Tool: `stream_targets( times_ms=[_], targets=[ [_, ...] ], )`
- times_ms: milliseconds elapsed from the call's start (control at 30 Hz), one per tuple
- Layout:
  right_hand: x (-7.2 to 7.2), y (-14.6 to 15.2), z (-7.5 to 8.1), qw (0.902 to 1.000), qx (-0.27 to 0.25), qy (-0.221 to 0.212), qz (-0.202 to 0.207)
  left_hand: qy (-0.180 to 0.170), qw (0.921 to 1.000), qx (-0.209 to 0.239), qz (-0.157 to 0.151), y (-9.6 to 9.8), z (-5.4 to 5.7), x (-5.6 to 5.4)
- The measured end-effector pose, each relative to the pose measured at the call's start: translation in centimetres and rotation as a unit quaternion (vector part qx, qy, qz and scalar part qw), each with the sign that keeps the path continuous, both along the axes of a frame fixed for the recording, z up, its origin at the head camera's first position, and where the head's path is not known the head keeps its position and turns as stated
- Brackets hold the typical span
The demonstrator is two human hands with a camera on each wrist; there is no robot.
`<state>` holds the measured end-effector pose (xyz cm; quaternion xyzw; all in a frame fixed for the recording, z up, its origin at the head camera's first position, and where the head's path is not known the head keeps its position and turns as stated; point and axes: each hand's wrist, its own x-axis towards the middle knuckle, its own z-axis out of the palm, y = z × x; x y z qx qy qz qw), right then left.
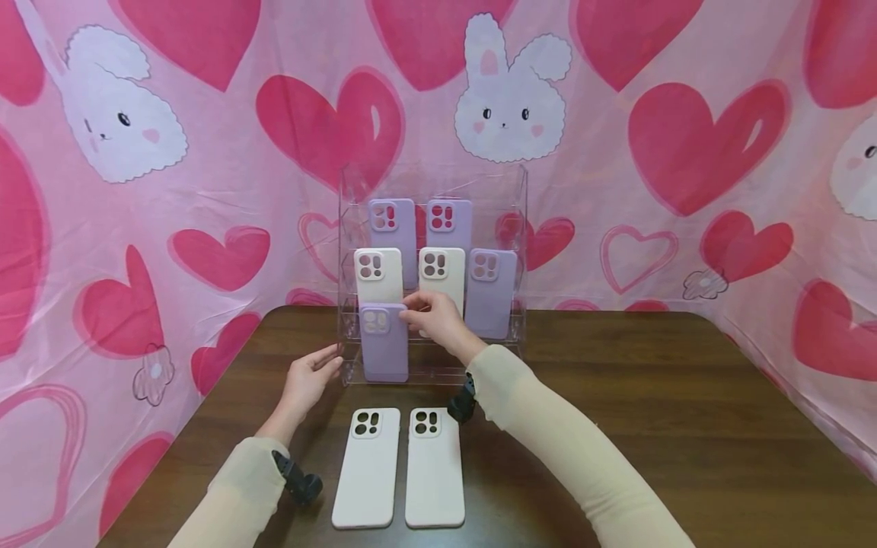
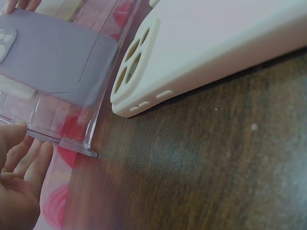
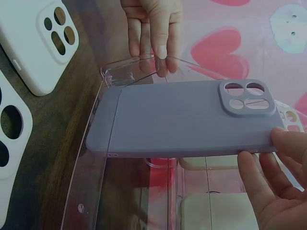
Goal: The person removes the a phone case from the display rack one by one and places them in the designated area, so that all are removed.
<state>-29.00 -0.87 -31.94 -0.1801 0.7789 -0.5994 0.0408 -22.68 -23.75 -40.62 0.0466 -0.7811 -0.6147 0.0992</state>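
A lilac phone case [image 1: 385, 354] stands in the front tier, at the left, of a clear stepped display stand [image 1: 438, 379]. My right hand [image 1: 438, 323] pinches the upper right edge of this case between thumb and fingers. In the right wrist view, the case's lower end sits behind the stand's clear front lip [image 3: 81, 208]. My left hand [image 1: 307, 387] grips the stand's left side edge, thumb on one face and fingers on the other. Two white phone cases, a left one [image 1: 366, 472] and a right one [image 1: 435, 476], lie camera cutouts up before the stand.
The middle tier holds two white cases, one at the left [image 1: 379, 274] and one at the centre [image 1: 441, 278], plus a lilac case [image 1: 491, 297] at the right. Two more lilac cases [image 1: 404, 243] stand behind. The wooden table [image 1: 651, 426] meets a pink heart-print cloth [image 1: 575, 190].
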Motion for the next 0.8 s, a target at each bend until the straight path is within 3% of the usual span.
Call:
stream_targets(
  times_ms=[800],
  targets=[
    [0.7,2.1,1.3,0.9979,-0.041,0.049,0.005,0.008,0.9999,0.007,-0.003,0.0,-0.2,-0.2]
  ],
)
